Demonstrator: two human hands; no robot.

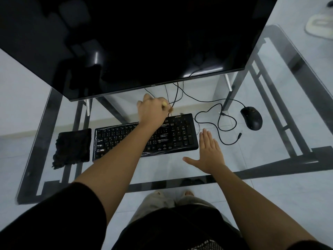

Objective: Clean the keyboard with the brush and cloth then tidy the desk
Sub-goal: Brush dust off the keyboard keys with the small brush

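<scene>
Fingers (146, 97) of the left hand (153, 110) grip the brush (165, 106) over the far edge of the keyboard (122, 139), the right hand (210, 154) lies flat beside it; wiping with the cloth (73, 147) and tidying look undone.

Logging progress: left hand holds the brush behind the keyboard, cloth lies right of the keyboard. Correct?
No. The head view shows the cloth left of the keyboard, not right. The left hand does hold the brush behind it.

monitor (144, 42) lower bezel: "TCL" | keyboard (117, 139) top right: "acer" | other print: too small to read
</scene>
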